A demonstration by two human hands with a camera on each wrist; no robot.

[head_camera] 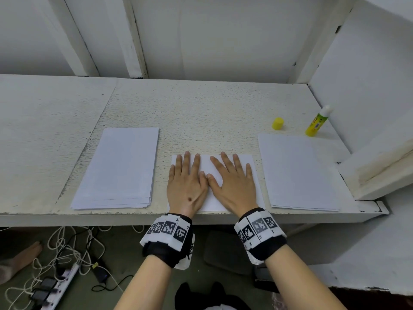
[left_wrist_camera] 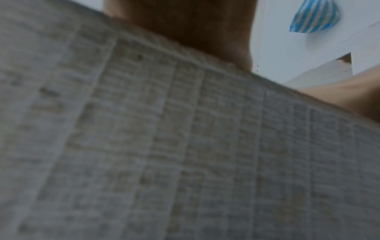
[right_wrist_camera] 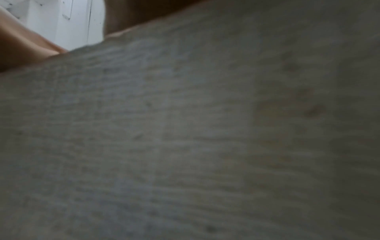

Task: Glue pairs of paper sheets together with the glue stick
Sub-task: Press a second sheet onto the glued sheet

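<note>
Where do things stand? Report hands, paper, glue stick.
Left hand and right hand open, flat on the middle sheet. Glue stick upright, uncapped, far right; yellow cap beside it. Nothing in the way.

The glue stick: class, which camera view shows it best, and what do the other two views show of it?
The head view shows it best: the uncapped glue stick stands upright at the table's far right, its yellow cap apart to its left. Both wrist views show none of it, only blurred close-up surface and bits of hand.
</note>
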